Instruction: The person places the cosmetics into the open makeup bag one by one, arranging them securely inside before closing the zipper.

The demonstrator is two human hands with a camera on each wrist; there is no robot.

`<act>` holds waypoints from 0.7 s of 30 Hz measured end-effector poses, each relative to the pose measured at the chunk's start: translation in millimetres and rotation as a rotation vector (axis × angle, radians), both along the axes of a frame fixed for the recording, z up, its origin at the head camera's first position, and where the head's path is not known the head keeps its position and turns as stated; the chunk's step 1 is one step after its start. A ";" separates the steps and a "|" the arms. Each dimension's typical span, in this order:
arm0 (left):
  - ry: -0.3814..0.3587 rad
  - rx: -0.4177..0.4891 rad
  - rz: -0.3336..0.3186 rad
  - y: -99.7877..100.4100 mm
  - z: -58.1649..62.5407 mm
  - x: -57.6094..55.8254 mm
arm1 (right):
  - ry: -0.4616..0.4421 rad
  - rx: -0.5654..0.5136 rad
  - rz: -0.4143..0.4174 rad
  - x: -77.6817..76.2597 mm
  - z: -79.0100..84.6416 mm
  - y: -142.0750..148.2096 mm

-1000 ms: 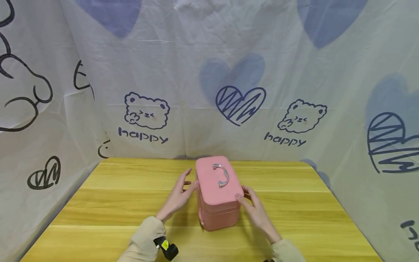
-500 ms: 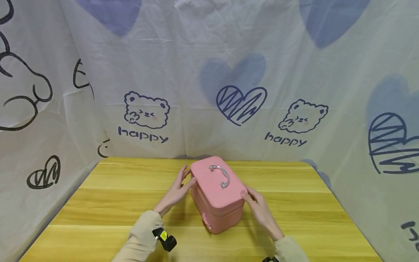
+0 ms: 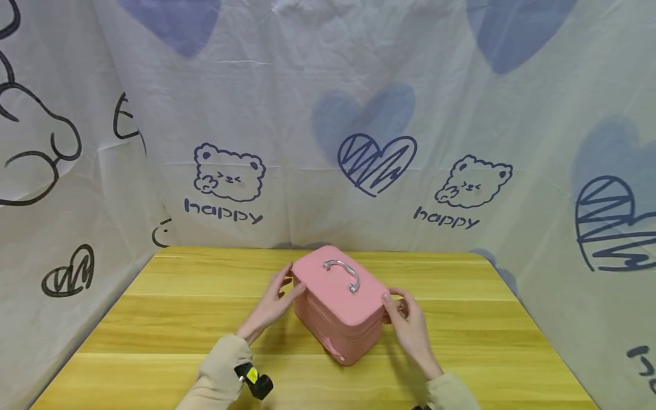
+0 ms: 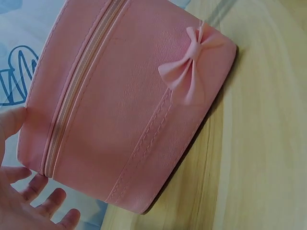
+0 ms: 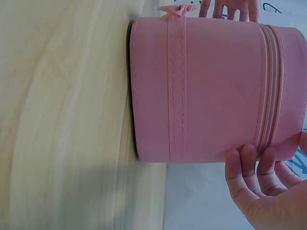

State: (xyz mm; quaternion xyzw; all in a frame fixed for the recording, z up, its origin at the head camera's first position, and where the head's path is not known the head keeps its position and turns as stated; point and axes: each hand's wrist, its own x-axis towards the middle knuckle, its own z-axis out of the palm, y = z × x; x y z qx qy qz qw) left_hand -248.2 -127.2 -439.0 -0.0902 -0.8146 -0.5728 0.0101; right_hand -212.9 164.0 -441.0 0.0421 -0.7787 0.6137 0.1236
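Observation:
A pink cosmetic case stands upright on the table, turned at an angle. On its lid is a curved silver handle. My left hand holds its left corner near the lid, thumb on the near side and fingers around the far side. At the opposite corner, my right hand grips the case, thumb at the lid's edge and fingers bent against the side. The left wrist view shows a zipper running under the lid, closed, and a pink bow low on the long side.
The wooden table extends to both sides of the case. Behind it hangs a pale cloth with hearts and bears, close to the table's back edge. A black wrist device sits on the left sleeve.
The case has rotated on the table: its far end has swung left and its near end right. Both hands have moved along with its corners, the right one slightly to the right.

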 end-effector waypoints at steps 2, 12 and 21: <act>0.000 -0.001 0.009 -0.3 -0.2 1.4 | 0.004 0.012 -0.010 -0.1 0.0 0.5; 0.078 0.048 0.087 -3.2 -2.7 10.4 | 0.021 0.043 -0.023 -2.5 0.3 0.9; 0.051 0.023 0.144 -7.5 -1.3 25.6 | 0.022 0.078 0.012 -2.9 0.0 0.4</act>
